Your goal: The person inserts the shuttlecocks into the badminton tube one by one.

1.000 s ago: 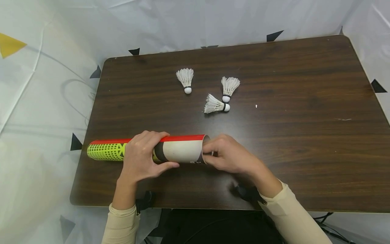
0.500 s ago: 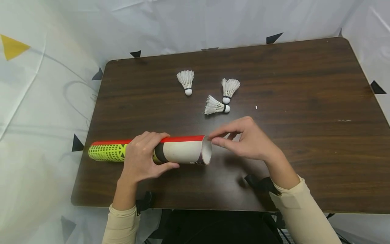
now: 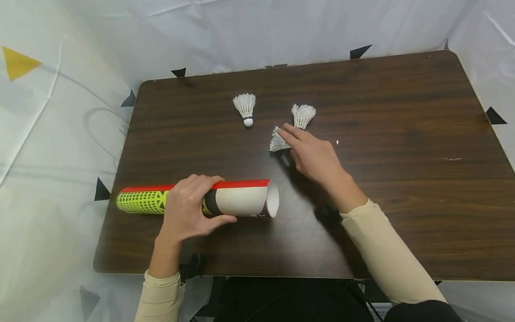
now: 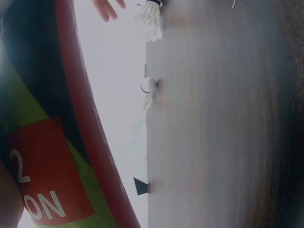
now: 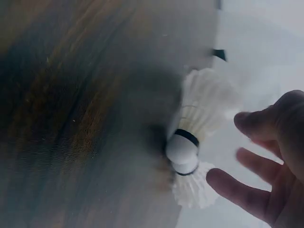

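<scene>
My left hand [image 3: 186,208] grips a shuttlecock tube [image 3: 243,200] around its middle, lying sideways near the front of the table. The tube has red, yellow-green, black and white print, and its uncapped end faces right. My right hand [image 3: 315,156] is over two white feather shuttlecocks, fingers spread and holding nothing. It covers the cork of the nearer shuttlecock [image 3: 277,141] in the head view; the other shuttlecock [image 3: 303,116] lies just behind. In the right wrist view, the corks of the front shuttlecock [image 5: 182,149] and rear shuttlecock [image 5: 195,189] overlap beside the fingers.
A third shuttlecock [image 3: 244,108] lies farther back and left, cork toward me. A tiny white scrap [image 3: 337,142] sits right of my right hand. The brown table [image 3: 402,134] is bordered by white sheeting [image 3: 249,31] at the back and sides.
My right hand has come out of the tube's right end and moved up to the pair of shuttlecocks, its fingers spreading. My left hand and the tube stay put.
</scene>
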The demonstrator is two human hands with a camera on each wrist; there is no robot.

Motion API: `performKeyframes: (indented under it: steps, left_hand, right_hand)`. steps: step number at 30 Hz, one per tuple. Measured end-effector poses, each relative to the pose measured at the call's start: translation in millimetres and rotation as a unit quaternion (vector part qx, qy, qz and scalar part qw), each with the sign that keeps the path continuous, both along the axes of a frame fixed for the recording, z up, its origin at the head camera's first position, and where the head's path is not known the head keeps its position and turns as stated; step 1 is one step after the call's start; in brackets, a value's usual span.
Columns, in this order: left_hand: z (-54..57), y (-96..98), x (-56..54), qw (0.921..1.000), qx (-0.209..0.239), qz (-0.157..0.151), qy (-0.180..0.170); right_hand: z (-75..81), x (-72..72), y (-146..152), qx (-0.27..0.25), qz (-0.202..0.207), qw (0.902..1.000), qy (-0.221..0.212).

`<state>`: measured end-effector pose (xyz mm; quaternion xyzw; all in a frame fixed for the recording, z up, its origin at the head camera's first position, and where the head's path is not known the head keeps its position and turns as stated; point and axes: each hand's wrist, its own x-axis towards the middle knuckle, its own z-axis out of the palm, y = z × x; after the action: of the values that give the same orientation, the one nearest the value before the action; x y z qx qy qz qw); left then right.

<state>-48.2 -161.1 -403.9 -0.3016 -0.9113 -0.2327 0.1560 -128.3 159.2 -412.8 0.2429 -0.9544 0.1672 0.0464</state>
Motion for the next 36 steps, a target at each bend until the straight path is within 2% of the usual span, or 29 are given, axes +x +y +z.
performKeyframes:
  steps: [4,9,12,17,21,26,31,36]
  left_hand:
    - [-1.2,-0.4,-0.5,1.0,-0.003,0.001,0.004]
    - [-2.8,-0.5,-1.3,1.0,-0.004,0.0,0.005]
    - [-2.7,-0.3,-1.2,1.0,-0.006,0.002,0.0]
    - [-2.2,0.3,-0.6,1.0,-0.004,0.003,-0.001]
    - [-1.5,0.6,-0.2,1.0,-0.005,0.003,-0.002]
    - [-0.8,0.7,0.0,0.9999,-0.008,0.006,-0.003]
    - [-0.1,1.0,0.2,0.9999,-0.009,0.007,-0.005]
    - [0.3,0.5,0.9,0.9999,-0.009,0.007,-0.007]
  right_hand:
    - [-6.3,-14.5,-11.0,0.055,0.024,0.9978,-0.027]
    - [-12.6,-24.7,-18.7,0.102,0.042,0.9926,-0.051]
    - [-14.0,-28.3,-19.7,0.112,0.042,0.9923,-0.033]
    - [-9.2,-30.1,-15.8,0.098,0.027,0.9947,0.011]
    - [-2.7,-29.1,-6.2,0.075,0.006,0.9966,0.033]
    - [5.8,-20.5,12.0,0.017,-0.027,0.9966,0.076]
    - [10.9,-4.0,28.1,-0.062,-0.061,0.9887,0.122]
    - [19.5,20.2,36.8,-0.131,-0.081,0.9781,0.14]
